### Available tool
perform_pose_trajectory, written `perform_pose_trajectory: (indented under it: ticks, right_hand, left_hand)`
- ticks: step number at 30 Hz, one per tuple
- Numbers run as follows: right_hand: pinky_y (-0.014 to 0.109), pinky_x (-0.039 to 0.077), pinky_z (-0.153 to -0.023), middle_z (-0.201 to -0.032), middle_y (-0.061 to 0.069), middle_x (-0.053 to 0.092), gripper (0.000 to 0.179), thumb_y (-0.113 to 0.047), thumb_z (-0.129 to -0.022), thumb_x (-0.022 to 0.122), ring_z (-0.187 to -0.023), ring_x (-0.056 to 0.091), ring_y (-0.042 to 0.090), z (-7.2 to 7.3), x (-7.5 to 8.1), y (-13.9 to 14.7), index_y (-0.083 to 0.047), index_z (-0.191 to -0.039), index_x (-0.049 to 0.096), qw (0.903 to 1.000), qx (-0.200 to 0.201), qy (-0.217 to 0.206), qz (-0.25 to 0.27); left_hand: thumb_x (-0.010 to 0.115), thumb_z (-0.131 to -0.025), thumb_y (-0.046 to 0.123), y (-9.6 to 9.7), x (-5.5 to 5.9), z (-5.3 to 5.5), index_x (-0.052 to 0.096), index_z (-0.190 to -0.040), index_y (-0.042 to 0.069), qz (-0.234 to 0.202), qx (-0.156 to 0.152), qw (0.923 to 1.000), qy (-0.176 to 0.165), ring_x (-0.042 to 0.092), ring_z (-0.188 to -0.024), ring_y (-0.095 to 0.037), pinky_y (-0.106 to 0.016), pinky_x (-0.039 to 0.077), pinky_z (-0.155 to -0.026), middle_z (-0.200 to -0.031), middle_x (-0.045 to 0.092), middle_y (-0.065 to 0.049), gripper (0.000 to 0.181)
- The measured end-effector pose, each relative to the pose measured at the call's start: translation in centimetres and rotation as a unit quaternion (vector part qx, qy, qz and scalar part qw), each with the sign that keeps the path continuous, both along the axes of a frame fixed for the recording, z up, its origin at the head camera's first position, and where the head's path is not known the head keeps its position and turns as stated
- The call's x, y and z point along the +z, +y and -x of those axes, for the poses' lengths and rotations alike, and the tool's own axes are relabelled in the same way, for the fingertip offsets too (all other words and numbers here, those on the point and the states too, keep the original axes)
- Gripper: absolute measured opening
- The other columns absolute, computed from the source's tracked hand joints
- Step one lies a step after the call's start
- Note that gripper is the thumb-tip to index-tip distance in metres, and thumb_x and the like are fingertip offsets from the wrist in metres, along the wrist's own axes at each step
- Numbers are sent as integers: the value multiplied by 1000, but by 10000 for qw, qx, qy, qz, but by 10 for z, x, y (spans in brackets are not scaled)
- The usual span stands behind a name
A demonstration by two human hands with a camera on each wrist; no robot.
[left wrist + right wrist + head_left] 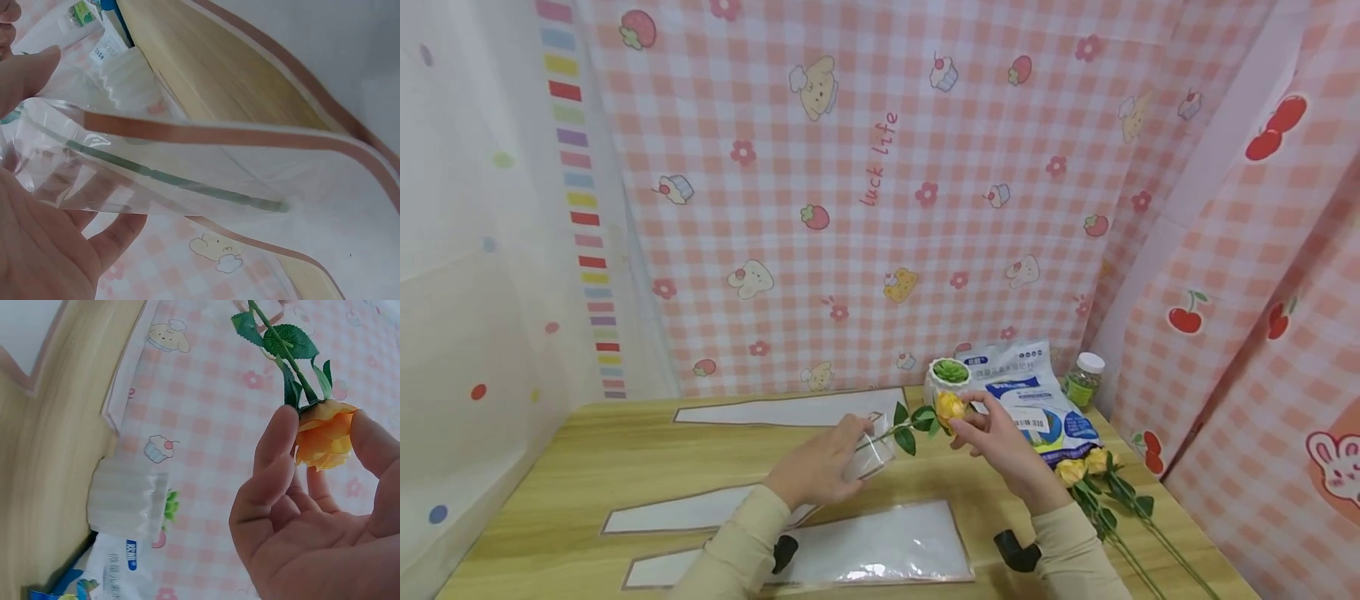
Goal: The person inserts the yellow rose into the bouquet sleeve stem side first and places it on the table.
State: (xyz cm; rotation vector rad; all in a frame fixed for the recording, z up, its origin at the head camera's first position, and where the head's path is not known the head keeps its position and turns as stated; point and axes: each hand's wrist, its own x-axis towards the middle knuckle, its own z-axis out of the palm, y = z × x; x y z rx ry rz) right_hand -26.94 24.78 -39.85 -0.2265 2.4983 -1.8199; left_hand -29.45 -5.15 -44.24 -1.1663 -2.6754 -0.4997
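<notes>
Yellow rose (951, 407) is held with its bloom (325, 434) pinched by the right hand (1000, 442), stem (178, 180) inside the clear sleeve (880, 454) that the left hand (820, 467) grips; presumably light, bloom crushable, sleeve slippery, best grasped along the stiffer stem.

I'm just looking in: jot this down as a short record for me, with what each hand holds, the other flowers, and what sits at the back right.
Left hand: holds a clear sleeve, a rose stem showing through it
Right hand: holds the yellow rose by its bloom
Not held: two yellow roses, lying at the right
Back right: potted plant, printed packaging, white-lidded jar
</notes>
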Motion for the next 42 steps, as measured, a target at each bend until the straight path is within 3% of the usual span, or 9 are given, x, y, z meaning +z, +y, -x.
perform_pose_trajectory:
  ticks: [5, 9, 13, 20, 28, 35, 42]
  right_hand:
    - [31, 46, -69, -98, 8, 71, 42, -26, -103, 62, -81, 66, 21, -5, 4, -9, -4, -135, 44, 9994, -116, 189, -270]
    - [30, 45, -67, -106, 13, 72, 41, -22, -102, 63, -80, 66, 22, -7, 3, -17, -3, -134, 46, 9991, -162, 261, -307]
    - [33, 49, -70, -114, 16, 69, 36, -21, -101, 65, -84, 66, 24, -7, -1, -24, -5, -130, 51, 9980, -287, 350, -439]
    - [36, 56, -76, -111, 11, 64, 33, -20, -97, 70, -85, 64, 20, -6, -12, -33, -4, -124, 59, 9935, -514, 569, -839]
    - [32, 56, -69, -106, 8, 64, 33, -19, -94, 74, -85, 63, 22, -6, -20, -44, -2, -122, 64, 9878, -355, 925, -1205]
    - [34, 54, -69, -110, 13, 65, 29, -11, -102, 60, -80, 64, 20, -8, -20, -49, 0, -129, 65, 9904, 138, 915, -1024]
    - [31, 51, -66, -102, 10, 66, 25, -10, -101, 61, -78, 63, 19, -5, -22, -52, 1, -124, 63, 9955, -293, 723, -529]
  left_hand:
    - [76, -86, 30, 4, 1, -1, 37, -137, 12, 37, -17, 9999, 92, 52, -79, -11, -23, 53, -68, -116, 45, -4, 66]
    - [77, -86, 30, 6, 1, -1, 38, -137, 12, 149, -15, 9996, 242, 52, -80, -11, -24, 54, -70, -116, 46, -3, 66]
    - [76, -87, 31, 8, 0, -1, 39, -137, 11, 215, -26, 9991, 373, 52, -82, -11, -26, 56, -74, -116, 48, -4, 66]
    - [77, -87, 30, 13, 4, -3, 40, -136, 11, 212, -44, 9988, 429, 54, -84, -12, -28, 57, -78, -118, 49, -5, 64]
    - [77, -87, 30, 16, 7, -4, 40, -136, 11, 262, -127, 9976, 621, 55, -91, -12, -27, 56, -81, -117, 49, -4, 64]
    - [78, -87, 29, 16, 8, -4, 39, -138, 10, 237, -262, 9978, 556, 59, -96, -15, -28, 57, -85, -121, 48, -5, 67]
    - [79, -86, 27, 18, 9, -3, 38, -139, 11, 136, -355, 9970, 668, 58, -103, -15, -30, 56, -92, -123, 48, -5, 69]
